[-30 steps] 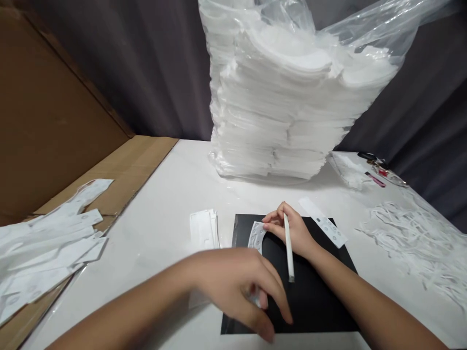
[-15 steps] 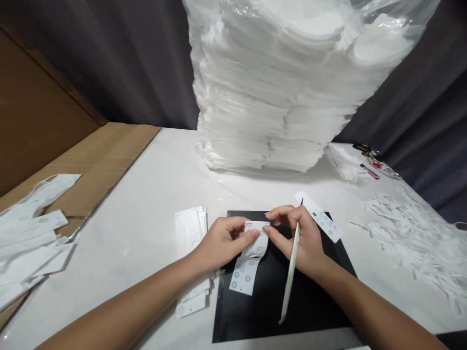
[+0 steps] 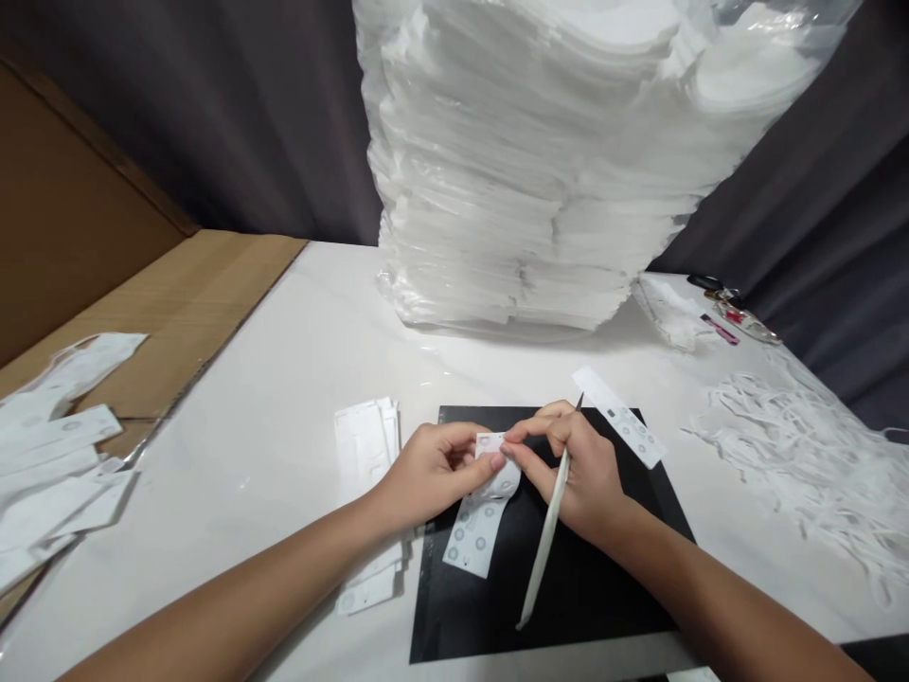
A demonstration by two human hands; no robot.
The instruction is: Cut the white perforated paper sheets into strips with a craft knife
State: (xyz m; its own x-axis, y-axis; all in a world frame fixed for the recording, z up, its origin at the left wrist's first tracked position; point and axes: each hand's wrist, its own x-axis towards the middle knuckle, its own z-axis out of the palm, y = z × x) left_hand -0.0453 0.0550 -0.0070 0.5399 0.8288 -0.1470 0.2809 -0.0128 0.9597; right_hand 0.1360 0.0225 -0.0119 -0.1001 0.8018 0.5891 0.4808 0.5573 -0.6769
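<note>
My left hand (image 3: 444, 474) is closed on a white strip with grey circles (image 3: 477, 540), pinching its upper end between thumb and fingers. The strip bends, and its lower part hangs over a black mat (image 3: 597, 592). My right hand (image 3: 579, 464) has its thumb and forefinger pinched together at the strip's top right edge. What lies between those fingertips is too small to make out. A slim white stick with a dark pointed tip (image 3: 545, 549) is held across the same hand, tip upward. Beyond this hand, another printed white strip (image 3: 625, 426) lies partly over the mat's corner.
White strips (image 3: 365, 440) are stacked left of the mat. More strips (image 3: 63, 474) lie on cardboard (image 3: 205, 294) at far left. A tall plastic-wrapped white stack (image 3: 525, 208) stands behind. At right are tangled white cords (image 3: 810, 464) and a pink-handled tool (image 3: 721, 329).
My right thumb and forefinger have moved left and closed together at the strip's top edge. The white stick's lower end has swung left. My left hand stays almost still.
</note>
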